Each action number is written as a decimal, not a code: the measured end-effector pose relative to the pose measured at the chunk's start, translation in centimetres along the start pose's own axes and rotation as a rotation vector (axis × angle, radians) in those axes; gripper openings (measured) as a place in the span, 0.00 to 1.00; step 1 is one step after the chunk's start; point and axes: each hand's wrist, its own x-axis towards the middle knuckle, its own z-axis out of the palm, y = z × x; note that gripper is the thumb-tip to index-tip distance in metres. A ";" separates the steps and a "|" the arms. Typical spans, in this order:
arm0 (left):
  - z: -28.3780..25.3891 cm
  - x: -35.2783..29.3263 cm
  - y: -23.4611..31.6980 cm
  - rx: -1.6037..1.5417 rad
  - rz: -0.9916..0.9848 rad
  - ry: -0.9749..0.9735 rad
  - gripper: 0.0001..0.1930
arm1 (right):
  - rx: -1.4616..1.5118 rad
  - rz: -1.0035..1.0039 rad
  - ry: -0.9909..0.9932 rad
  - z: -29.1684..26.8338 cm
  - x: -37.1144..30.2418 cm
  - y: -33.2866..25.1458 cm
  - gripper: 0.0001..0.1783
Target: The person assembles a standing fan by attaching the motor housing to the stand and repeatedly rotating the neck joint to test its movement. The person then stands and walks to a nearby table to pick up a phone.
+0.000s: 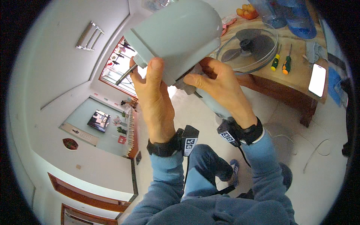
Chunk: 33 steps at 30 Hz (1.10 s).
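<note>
A pale grey-green fan motor housing (176, 32) fills the top middle, tilted, with a bare metal shaft (126, 74) sticking out of its threaded collar at the left. My left hand (155, 93) grips the housing's front by that collar, thumb up against the casing and fingers partly hidden behind it. Under the housing my right hand (225, 84) is closed on the fan neck (186, 87), thumb and fingers at the joint. The pale stand pole (213, 101) runs down beneath this hand. What lies inside the right hand's fingers is mostly hidden.
A wooden table (296, 80) at the right bears dark fan blades (249, 43) in a round wire guard (275, 45), two screwdrivers (287, 64), a phone (317, 80), a grey cloth (315, 51), blue plastic bottles (300, 18) and a fruit bowl (248, 14). A thin cable (317, 146) lies on the floor.
</note>
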 end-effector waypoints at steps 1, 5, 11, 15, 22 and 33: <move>0.1 0.0 0.0 -0.004 -0.006 0.024 0.50 | -0.004 0.011 0.014 0.0 -0.1 -0.1 0.20; -0.1 0.3 0.2 -0.043 -0.036 -0.017 0.50 | -0.160 0.105 -0.030 -0.5 -0.4 -0.6 0.21; -1.1 0.5 -0.5 -0.069 -0.030 -0.072 0.54 | -0.398 0.168 -0.127 -1.9 -2.1 -0.8 0.28; -2.8 -0.4 -2.6 -0.306 -0.068 -0.134 0.56 | -0.571 0.071 -0.166 -2.0 -4.2 -0.8 0.35; -3.6 -4.7 -9.6 -0.596 -0.305 -0.401 0.39 | -0.581 0.237 -0.098 -1.9 -5.6 -1.7 0.36; 0.5 -6.2 -13.6 -0.696 -0.096 -0.350 0.33 | -0.816 0.422 0.109 0.8 -4.3 -5.8 0.40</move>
